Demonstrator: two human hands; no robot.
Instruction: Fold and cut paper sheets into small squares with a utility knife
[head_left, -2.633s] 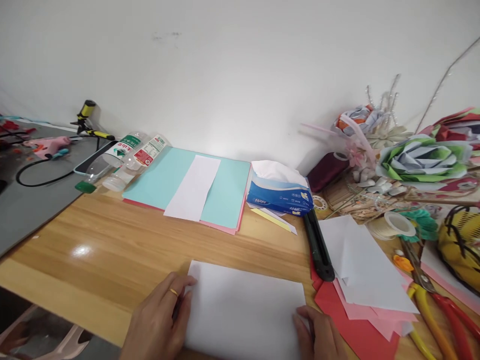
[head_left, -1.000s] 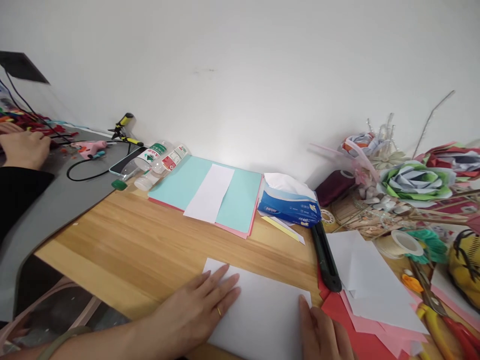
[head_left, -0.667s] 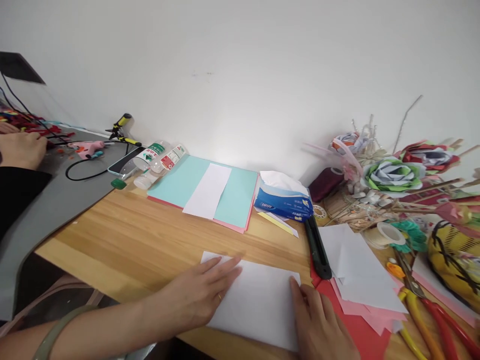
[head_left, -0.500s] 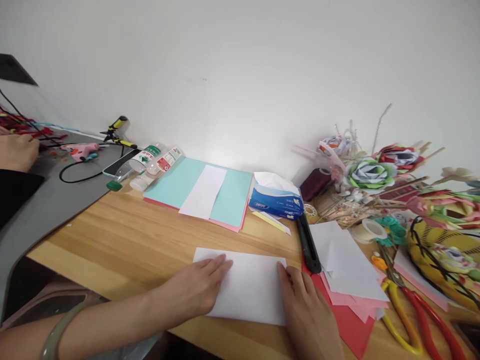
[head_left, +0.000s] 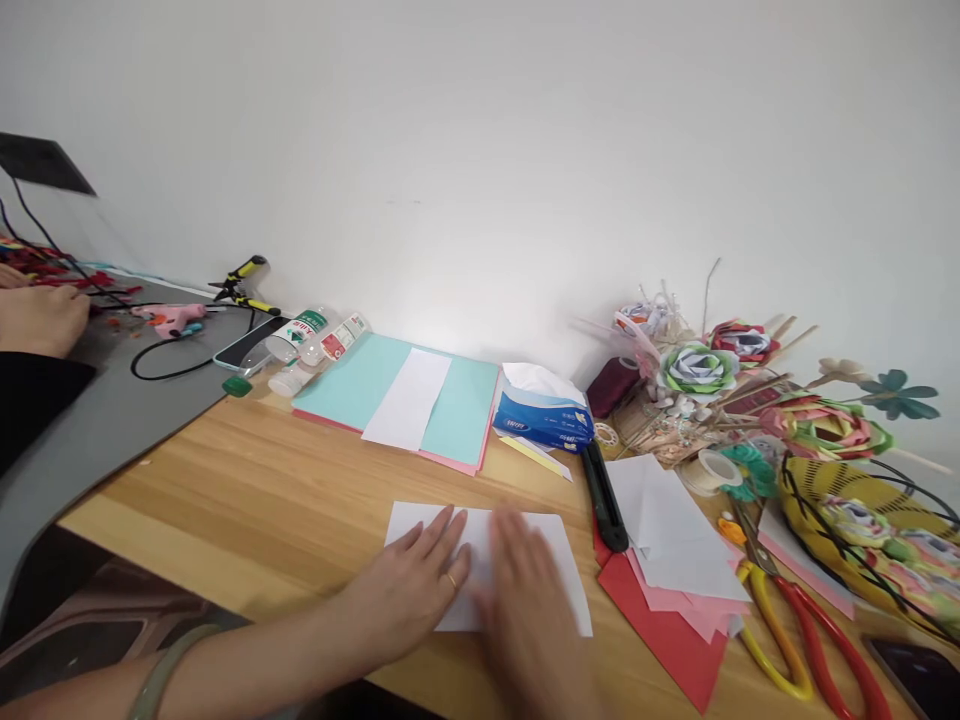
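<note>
A white sheet of paper (head_left: 571,585) lies on the wooden table in front of me. My left hand (head_left: 424,575) rests on its left half, fingers stretched out; a ring and a pale green bangle show on that arm. Beside it, my right hand (head_left: 529,590) is over the middle of the sheet with its fingers extended, blurred by motion. Neither hand grips anything. Parts of the sheet are hidden under both hands.
Behind are coloured sheets (head_left: 465,405), plastic bottles (head_left: 300,335) and a tissue pack (head_left: 544,412). A utility knife (head_left: 606,500), paper stack (head_left: 679,525), pliers (head_left: 795,600) and paper flowers (head_left: 697,370) stand right. Another person's hand (head_left: 45,315) is far left, near a pink glue gun (head_left: 172,318).
My right hand has moved left from the sheet's right edge to its middle. My left hand's fingers have spread a little. The view has shifted slightly.
</note>
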